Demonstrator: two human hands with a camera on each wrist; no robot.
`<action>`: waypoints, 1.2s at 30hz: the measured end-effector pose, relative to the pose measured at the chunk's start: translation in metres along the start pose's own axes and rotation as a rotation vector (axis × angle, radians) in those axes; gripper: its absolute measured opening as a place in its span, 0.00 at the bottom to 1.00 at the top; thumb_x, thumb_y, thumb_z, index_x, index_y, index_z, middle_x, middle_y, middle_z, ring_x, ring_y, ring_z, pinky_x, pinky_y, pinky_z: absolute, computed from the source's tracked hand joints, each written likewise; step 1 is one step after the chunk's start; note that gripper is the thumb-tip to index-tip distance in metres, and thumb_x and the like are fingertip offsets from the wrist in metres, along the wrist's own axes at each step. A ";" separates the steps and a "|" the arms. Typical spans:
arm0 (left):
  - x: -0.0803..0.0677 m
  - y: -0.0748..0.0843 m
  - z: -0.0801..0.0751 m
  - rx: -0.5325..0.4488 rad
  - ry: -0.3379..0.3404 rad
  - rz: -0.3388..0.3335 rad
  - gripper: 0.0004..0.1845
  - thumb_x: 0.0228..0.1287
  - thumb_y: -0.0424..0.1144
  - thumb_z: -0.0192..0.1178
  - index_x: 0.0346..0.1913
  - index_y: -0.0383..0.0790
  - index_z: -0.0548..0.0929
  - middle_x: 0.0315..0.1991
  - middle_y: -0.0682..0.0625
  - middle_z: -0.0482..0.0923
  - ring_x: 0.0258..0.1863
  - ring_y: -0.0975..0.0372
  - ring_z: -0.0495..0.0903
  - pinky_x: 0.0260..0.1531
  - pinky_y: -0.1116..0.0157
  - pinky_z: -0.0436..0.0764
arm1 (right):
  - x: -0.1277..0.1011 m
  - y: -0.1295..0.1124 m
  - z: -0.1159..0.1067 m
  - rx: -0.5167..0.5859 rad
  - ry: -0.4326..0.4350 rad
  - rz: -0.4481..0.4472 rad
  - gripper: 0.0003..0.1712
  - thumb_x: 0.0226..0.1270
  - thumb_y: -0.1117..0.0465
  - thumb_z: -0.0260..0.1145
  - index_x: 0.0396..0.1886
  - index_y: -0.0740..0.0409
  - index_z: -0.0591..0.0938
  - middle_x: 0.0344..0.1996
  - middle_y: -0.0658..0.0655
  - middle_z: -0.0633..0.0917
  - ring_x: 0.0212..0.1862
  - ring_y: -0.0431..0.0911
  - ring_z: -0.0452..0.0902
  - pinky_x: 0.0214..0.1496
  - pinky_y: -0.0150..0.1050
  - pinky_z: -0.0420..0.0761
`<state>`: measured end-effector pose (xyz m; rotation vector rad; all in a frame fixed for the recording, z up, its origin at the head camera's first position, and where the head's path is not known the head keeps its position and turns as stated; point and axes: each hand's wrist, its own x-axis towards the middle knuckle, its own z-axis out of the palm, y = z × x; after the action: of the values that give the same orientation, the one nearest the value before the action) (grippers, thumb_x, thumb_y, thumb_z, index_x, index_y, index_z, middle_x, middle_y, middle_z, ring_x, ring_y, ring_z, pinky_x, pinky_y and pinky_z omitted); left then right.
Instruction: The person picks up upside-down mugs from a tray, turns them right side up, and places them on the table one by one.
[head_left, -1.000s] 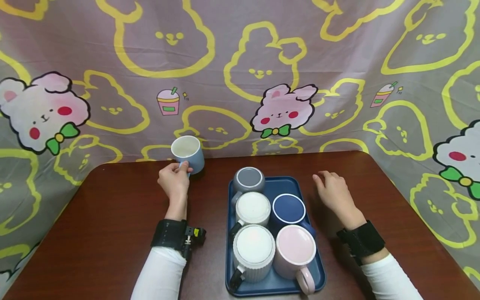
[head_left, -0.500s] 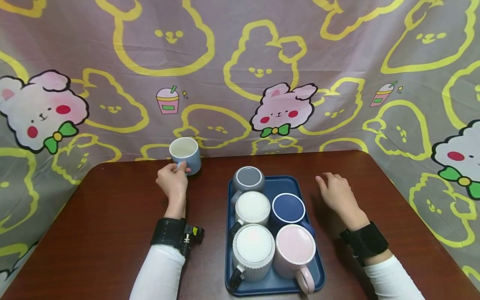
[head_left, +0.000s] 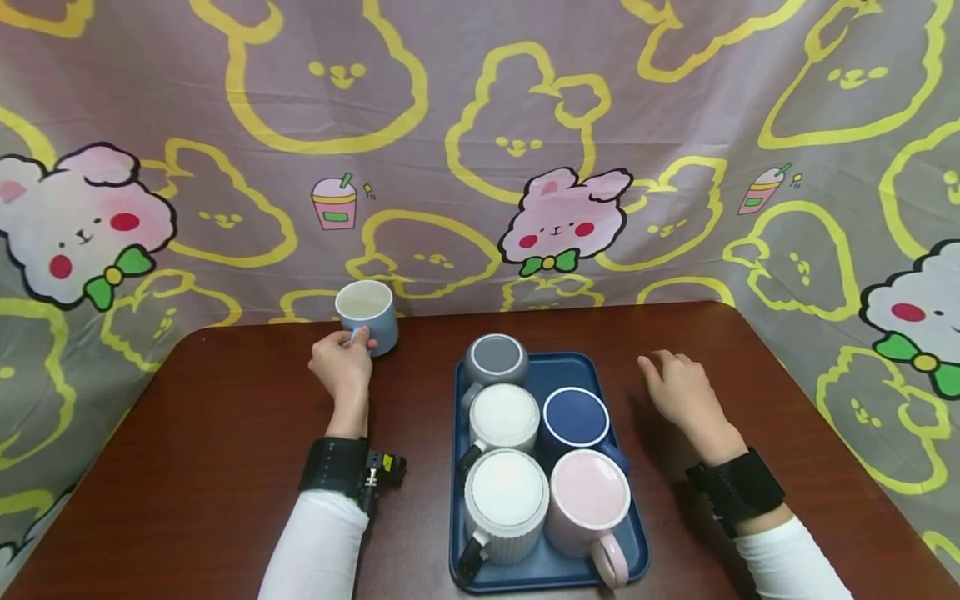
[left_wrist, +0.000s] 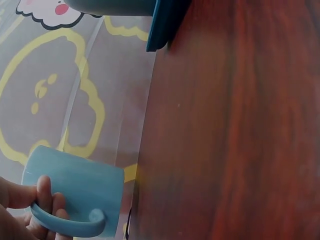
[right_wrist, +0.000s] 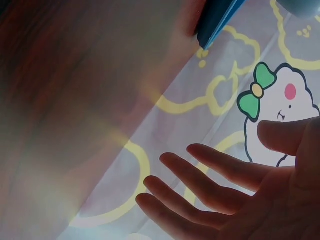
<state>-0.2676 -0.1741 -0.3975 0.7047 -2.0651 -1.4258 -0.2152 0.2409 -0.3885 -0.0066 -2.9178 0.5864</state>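
Note:
My left hand (head_left: 341, 364) grips the handle of a light blue mug (head_left: 372, 325) near the table's far edge. The mug is upright with its white inside facing up; in the left wrist view, fingers curl through the handle of the blue mug (left_wrist: 75, 180). Whether its base touches the table I cannot tell. Off the right side of the tray, my right hand (head_left: 684, 396) holds nothing. In the right wrist view the right hand (right_wrist: 240, 200) shows loosely bent, spread fingers.
A dark blue tray (head_left: 551, 573) on the brown table (head_left: 187, 467) bears upside-down mugs: grey (head_left: 497, 358), navy (head_left: 576, 418), pink (head_left: 590, 500), a white one (head_left: 505, 417) and a ribbed white one (head_left: 507, 500). Behind the table hangs a patterned cloth (head_left: 450, 100).
My left hand and the blue mug have shifted slightly left and toward me. My right hand has drifted a little to the right, away from the tray. The mugs on the tray stay put.

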 end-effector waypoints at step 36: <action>0.008 -0.010 -0.004 0.003 0.000 -0.067 0.10 0.62 0.37 0.62 0.37 0.32 0.87 0.30 0.42 0.87 0.29 0.62 0.80 0.28 0.74 0.70 | -0.006 0.011 -0.008 -0.016 -0.007 0.027 0.28 0.75 0.53 0.49 0.57 0.76 0.71 0.51 0.78 0.75 0.52 0.72 0.70 0.55 0.65 0.70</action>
<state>-0.2700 -0.1853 -0.4048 0.7822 -2.0617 -1.4598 -0.2079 0.2539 -0.3869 -0.0455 -2.9328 0.5688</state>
